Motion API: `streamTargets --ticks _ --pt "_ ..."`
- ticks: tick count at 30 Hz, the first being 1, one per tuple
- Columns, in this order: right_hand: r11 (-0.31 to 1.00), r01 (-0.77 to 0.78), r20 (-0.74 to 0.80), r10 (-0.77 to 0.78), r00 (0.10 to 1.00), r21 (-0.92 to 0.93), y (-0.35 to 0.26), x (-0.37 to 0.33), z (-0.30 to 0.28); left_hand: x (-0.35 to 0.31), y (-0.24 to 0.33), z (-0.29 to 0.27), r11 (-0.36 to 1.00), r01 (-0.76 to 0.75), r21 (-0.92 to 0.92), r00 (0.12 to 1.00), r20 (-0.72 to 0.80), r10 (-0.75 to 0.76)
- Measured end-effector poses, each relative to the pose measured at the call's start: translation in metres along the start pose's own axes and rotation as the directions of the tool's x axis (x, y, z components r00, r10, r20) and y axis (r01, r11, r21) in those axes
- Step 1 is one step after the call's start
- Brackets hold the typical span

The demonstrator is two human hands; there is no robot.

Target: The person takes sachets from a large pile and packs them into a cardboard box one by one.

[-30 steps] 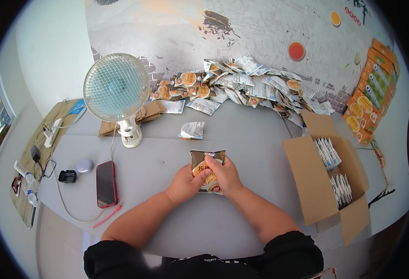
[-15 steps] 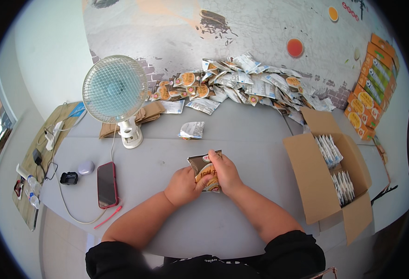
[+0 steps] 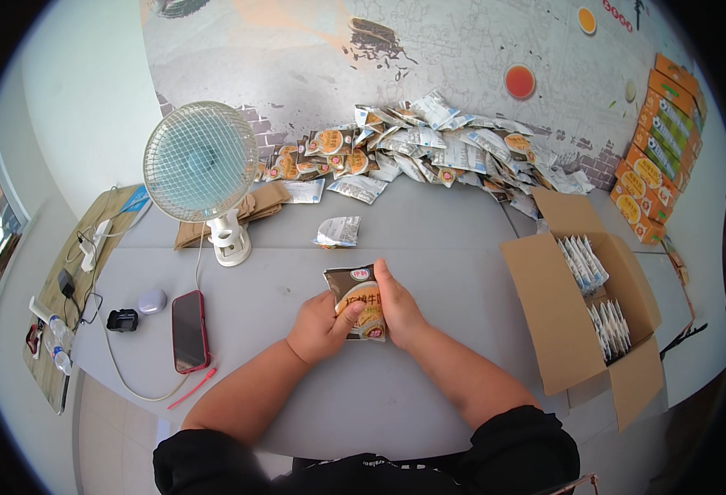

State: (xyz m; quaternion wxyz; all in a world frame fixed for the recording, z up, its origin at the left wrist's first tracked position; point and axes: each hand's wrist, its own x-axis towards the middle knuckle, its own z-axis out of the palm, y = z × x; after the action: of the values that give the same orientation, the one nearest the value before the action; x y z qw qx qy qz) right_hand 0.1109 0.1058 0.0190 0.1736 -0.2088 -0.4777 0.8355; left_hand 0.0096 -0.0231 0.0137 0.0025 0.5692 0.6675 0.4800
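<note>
Brown packet point(image 3: 361, 285) — one; left hand point(image 3: 315, 327), right hand point(image 3: 403, 313) touching; open carton point(image 3: 544, 318) — one.

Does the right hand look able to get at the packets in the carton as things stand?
Probably yes: the carton stands open, leaving its white packets uncovered, though the right hand is at the brown packet.

A: Descr. pls, from the grip out?
B: L hand point(image 3: 317, 328) & R hand point(image 3: 402, 312), both bare, L w/ rounded thumb. Behind the grip, L forearm point(image 3: 251, 381) & R forearm point(image 3: 464, 373), also bare, tapering twd wrists.
A: Clothes?
B: Blk top point(image 3: 363, 483), below grip. L sleeve point(image 3: 202, 454) low L of it, R sleeve point(image 3: 521, 450) low R, both short, loose, plain blk.
A: Markings?
B: Wht chest print point(image 3: 392, 464), straight below grip, v. foreshortened.
</note>
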Motion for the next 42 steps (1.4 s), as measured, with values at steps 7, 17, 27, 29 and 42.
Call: streamTargets --ticks 7,17,27,29,42 --pt "0.939 0.12 0.125 -0.084 0.989 -0.322 0.01 -0.006 0.005 0.005 -0.008 -0.01 0.988 -0.016 -0.153 0.983 -0.186 -0.013" --pt "0.559 0.28 0.173 -0.237 0.956 -0.781 0.011 -0.019 0.008 0.021 0.002 -0.009 0.429 0.484 -0.763 0.804 0.195 -0.561" --pt "0.444 0.445 0.339 -0.3 0.892 -0.778 0.009 -0.033 0.015 0.026 0.029 -0.021 0.15 0.479 -0.865 0.644 0.23 -0.73" --pt "0.503 0.387 0.288 -0.266 0.92 -0.773 0.006 -0.033 0.017 0.024 0.026 -0.017 0.128 0.489 -0.863 0.651 0.264 -0.712" --pt "0.514 0.39 0.326 -0.215 0.921 -0.764 0.007 -0.029 0.013 0.026 0.008 -0.018 0.19 0.547 -0.815 0.623 0.246 -0.742"
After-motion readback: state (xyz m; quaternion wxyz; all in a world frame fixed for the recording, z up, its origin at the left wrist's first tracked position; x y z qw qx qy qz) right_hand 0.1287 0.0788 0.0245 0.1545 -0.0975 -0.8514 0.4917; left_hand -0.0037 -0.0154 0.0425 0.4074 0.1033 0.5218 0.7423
